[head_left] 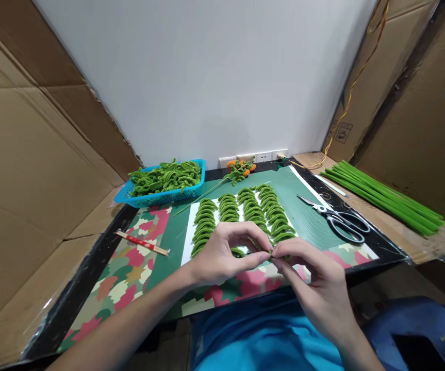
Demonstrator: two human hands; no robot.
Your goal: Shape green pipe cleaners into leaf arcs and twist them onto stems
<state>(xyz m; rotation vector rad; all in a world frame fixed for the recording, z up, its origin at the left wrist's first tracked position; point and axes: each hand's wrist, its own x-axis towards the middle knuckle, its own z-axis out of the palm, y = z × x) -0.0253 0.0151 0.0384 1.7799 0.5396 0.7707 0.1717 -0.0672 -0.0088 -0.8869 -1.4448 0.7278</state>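
My left hand [226, 253] and my right hand [317, 273] meet above the front of the table. Thumb and forefinger of each are pinched together around a small green pipe-cleaner piece [270, 252], mostly hidden by the fingertips. Just behind my hands, curved green pipe-cleaner leaves [229, 208] lie in several neat columns on a white sheet [188, 242]. My fingers cover part of the nearer rows.
A blue basket [160, 198] heaped with green pieces stands back left. An orange-flowered stem [240, 172] lies behind the sheet. Black-handled scissors [334, 216], a white pen-like tool [332, 185] and green pipe cleaners [384, 198] are right. Wrapped chopsticks [142, 242] lie left. Cardboard walls flank the table.
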